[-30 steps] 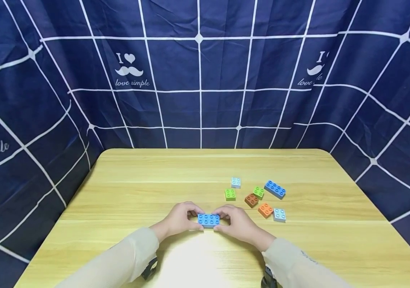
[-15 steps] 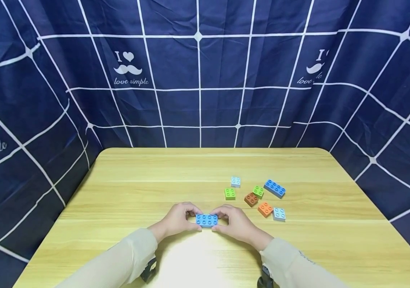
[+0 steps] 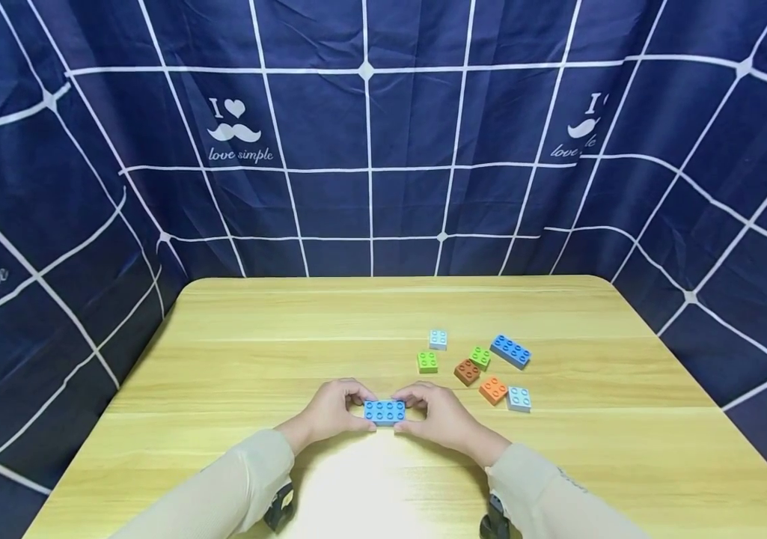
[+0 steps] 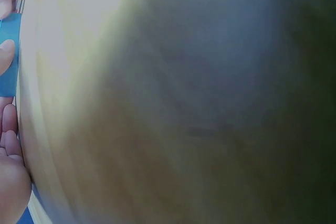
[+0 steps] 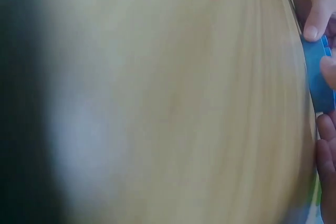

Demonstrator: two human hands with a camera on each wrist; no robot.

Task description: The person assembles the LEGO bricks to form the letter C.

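A blue eight-stud toy brick (image 3: 384,412) lies lengthwise between both hands near the middle of the table, studs up. At its left end my left hand (image 3: 331,408) pinches it, thumb in front and fingers behind. The right hand (image 3: 442,416) grips the other end in the same way. Whether the brick touches the table is hard to tell. In the left wrist view, the brick (image 4: 11,80) shows at the left edge with a thumb on its side. In the right wrist view, the brick (image 5: 316,85) appears at the right edge between fingertips.
Beyond the right hand lie loose bricks: light blue (image 3: 438,340), lime green (image 3: 427,363), another green (image 3: 480,358), brown (image 3: 467,372), orange (image 3: 494,390), pale blue (image 3: 519,399) and a long blue one (image 3: 510,351). A navy curtain (image 3: 329,202) surrounds the wooden table (image 3: 275,322).
Both hands keep their hold on the blue brick, which stays practically in place. The whole head view has shifted slightly; the loose bricks have not moved on the table.
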